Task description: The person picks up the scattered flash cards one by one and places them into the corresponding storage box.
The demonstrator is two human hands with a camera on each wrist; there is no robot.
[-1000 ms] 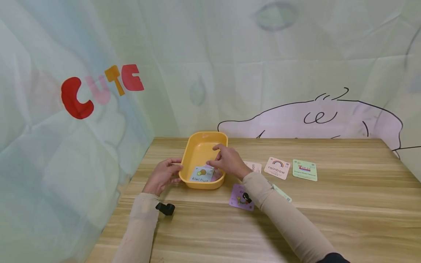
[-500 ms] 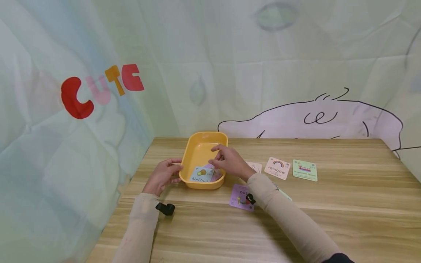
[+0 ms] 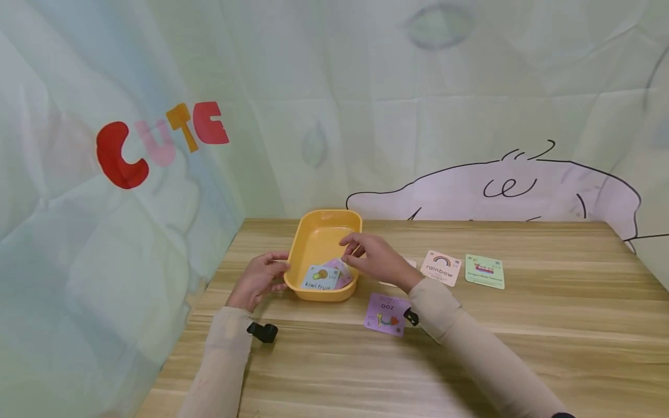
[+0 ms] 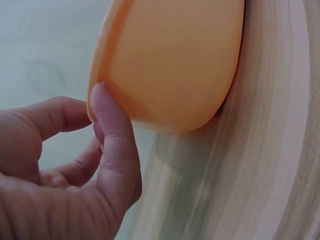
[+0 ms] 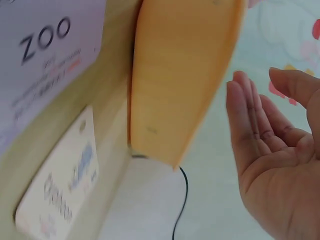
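A yellow plastic basket stands on the table, with a blue kiwi fruit card overlapping a pinkish-purple card inside it. My left hand pinches the basket's left rim between thumb and finger, as the left wrist view confirms. Over the right rim hovers my right hand, its fingers loosely bent and holding nothing; the right wrist view shows a gap between thumb and fingers. Nearest to that hand's wrist is a purple zoo card. Another pale card is mostly hidden beneath the right hand in the head view.
A rainbow card and a green Dragon Boat Festival card lie to the right on the wooden table. Printed fabric hangs behind the table and along its left side.
My right hand has drawn back slightly rightward from over the basket, uncovering more of the pinkish-purple card. Its sleeve now covers the green card beneath it. My left hand stays on the rim.
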